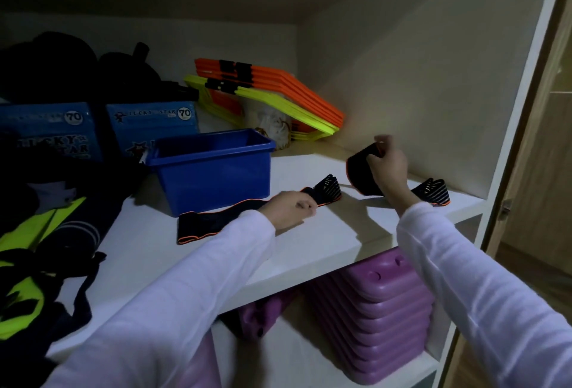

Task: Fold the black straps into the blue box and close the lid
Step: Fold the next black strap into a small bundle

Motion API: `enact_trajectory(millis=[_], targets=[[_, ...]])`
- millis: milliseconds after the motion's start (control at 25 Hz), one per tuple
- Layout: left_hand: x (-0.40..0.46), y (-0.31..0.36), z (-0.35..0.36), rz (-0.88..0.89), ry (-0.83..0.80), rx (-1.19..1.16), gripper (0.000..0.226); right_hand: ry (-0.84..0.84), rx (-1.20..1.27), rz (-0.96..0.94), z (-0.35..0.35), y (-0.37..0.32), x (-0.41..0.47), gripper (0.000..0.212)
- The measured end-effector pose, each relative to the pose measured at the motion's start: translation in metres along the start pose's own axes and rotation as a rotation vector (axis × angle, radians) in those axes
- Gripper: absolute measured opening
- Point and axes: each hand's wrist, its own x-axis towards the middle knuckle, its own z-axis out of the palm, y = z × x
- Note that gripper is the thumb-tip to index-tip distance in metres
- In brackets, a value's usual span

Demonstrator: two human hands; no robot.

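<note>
Left hand [292, 208] seemingly gripping a half-hidden black strap [213, 223], right hand [387, 167] pinching another strap [360, 175].

A: What sits at the back of the white shelf [325, 232]?
B: Orange frames [297, 90] stacked on yellow frames [278, 106], leaning by the wall, and two blue printed packs [154, 127] marked 70.
A: And on the left?
B: Dark bags [62, 68], a neon-yellow garment [24, 263], perhaps a vest. Purple plastic pieces [380, 316] are stacked on the shelf below.
</note>
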Motion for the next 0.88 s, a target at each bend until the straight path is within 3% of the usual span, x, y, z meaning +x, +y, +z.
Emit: enact_trajectory(millis=[160,280,320,520,680,880], targets=[[0.000,-0.005,-0.020,-0.030,0.250,-0.132,0.026,-0.191,0.000,-0.242,0.022,-0.003,-0.041,0.043],[-0.002,-0.007,-0.030,-0.115,0.252,-0.319,0.029,-0.315,0.067,-0.253,0.030,-0.003,-0.068,0.017],[-0.003,-0.008,-0.031,-0.136,0.231,-0.347,0.028,-0.317,0.089,-0.232,0.033,-0.003,-0.074,0.010],[-0.004,-0.009,-0.021,-0.128,0.195,-0.362,0.014,-0.192,0.180,0.135,0.044,0.001,-0.082,0.043],[-0.003,-0.004,-0.012,-0.084,0.164,-0.301,0.028,-0.198,0.202,0.253,0.043,0.004,-0.079,0.036],[0.002,-0.002,-0.005,-0.087,0.136,-0.258,0.027,-0.226,0.188,0.339,0.044,0.010,-0.072,0.031]])
